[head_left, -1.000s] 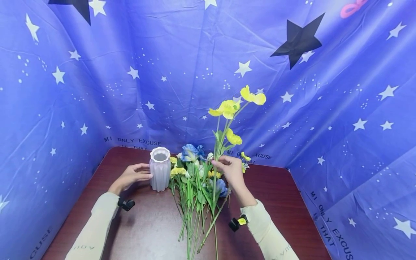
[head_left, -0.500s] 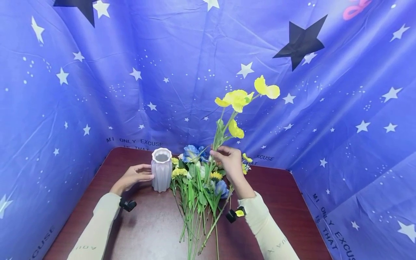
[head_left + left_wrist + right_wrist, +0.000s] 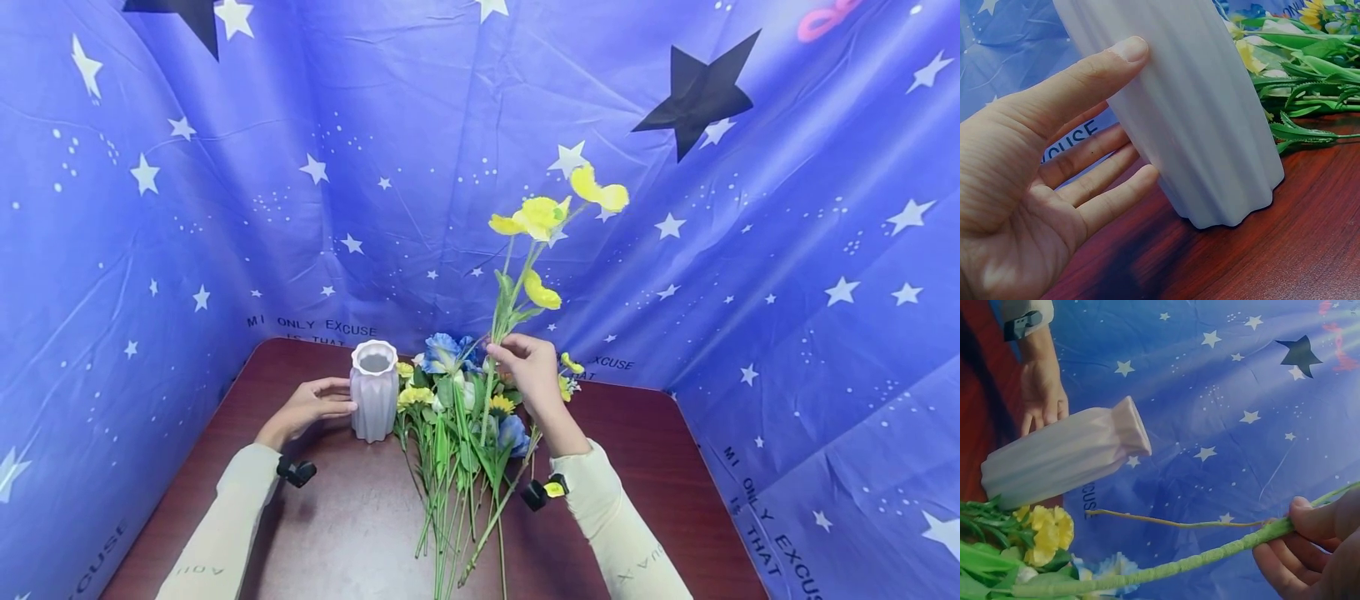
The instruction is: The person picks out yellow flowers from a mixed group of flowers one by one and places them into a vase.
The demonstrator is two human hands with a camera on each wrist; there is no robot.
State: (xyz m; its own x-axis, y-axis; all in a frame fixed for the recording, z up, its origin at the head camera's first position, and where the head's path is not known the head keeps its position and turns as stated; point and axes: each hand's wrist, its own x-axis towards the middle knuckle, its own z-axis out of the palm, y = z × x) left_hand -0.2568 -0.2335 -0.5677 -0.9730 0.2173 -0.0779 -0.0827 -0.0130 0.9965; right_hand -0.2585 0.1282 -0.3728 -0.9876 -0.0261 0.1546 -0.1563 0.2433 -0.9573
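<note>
My left hand (image 3: 303, 411) touches the left side of a pale ribbed vase (image 3: 374, 396), which stands upright on the table. In the left wrist view, the thumb rests on the vase's near face, and the nearly straight fingers (image 3: 1110, 203) meet its edge; some tips are hidden behind it. With thumb and fingers, my right hand (image 3: 542, 383) pinches the green stem (image 3: 1197, 559) of a yellow artificial poppy (image 3: 540, 218). The blooms stand above the hand, and the stem runs down in front of other flowers. A thin brownish side strand sticks out near the pinch.
Several artificial flowers, including a blue bloom (image 3: 442, 353) and a yellow one (image 3: 415, 397), lie in a pile right of the vase. Their green stems (image 3: 448, 508) point toward the near edge. A starred blue cloth (image 3: 420, 225) surrounds the brown table (image 3: 637, 467).
My right hand has raised the poppy slightly; its blooms swung right, then back left a little. The left hand stays at the vase, and the whole head view has shifted slightly.
</note>
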